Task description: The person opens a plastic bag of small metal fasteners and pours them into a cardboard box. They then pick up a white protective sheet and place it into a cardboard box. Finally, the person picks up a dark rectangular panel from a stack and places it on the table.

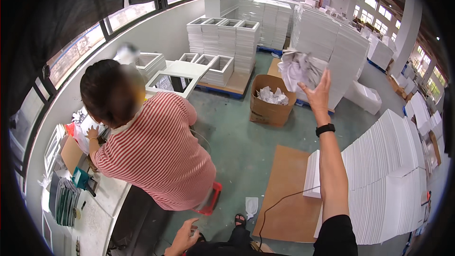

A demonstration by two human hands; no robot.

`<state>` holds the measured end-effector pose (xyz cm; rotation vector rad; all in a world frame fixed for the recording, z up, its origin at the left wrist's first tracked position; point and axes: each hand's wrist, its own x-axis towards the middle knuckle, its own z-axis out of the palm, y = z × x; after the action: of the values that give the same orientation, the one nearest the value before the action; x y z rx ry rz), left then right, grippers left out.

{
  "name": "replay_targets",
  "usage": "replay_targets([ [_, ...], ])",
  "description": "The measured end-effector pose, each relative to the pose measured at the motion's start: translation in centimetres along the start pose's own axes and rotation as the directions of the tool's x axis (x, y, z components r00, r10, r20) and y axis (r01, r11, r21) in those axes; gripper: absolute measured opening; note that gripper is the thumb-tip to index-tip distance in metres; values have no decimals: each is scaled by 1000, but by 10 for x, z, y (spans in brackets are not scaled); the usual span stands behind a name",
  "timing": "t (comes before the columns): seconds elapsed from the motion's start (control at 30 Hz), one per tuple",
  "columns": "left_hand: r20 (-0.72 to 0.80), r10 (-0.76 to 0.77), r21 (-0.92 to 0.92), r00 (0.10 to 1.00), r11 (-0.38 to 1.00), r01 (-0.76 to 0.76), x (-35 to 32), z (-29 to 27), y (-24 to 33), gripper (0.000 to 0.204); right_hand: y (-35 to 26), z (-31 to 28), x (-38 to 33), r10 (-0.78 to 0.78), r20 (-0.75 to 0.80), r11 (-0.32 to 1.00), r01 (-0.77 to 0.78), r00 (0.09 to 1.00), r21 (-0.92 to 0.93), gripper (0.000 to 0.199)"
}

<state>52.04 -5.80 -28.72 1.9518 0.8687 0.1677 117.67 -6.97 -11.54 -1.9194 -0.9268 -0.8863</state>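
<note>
Your left hand (186,238) is loosely open at bottom centre; your right hand (318,94) is spread wide, upper right.
Crumpled white paper (295,70), no clear long axis, is up-left of the nearer right hand, contact unclear; a cardboard box (269,116) stands beyond.

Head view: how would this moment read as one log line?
right hand: raised, spread, at crumpled pale sheet; contact unclear | left hand: low, nothing visibly held | cardboard box: open, crumpled paper inside
</note>
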Motion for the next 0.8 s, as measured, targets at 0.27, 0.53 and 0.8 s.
replay_targets([
  [0.27, 83, -407, 15, 910, 913, 407, -78, 48, -134, 45, 29, 98, -335, 174, 903, 781, -614, 392, 116, 60],
  [0.53, -99, -448, -17, 889, 894, 449, -179, 45, -224, 40, -112, 39, -578, -358, 826, 814, -578, -435, 48, 43],
  [0.8, -295, -569, -245, 767, 821, 515, -307, 47, -263, 25, -308, 61, -607, -582, 716, 810, -352, -386, 468, 29],
])
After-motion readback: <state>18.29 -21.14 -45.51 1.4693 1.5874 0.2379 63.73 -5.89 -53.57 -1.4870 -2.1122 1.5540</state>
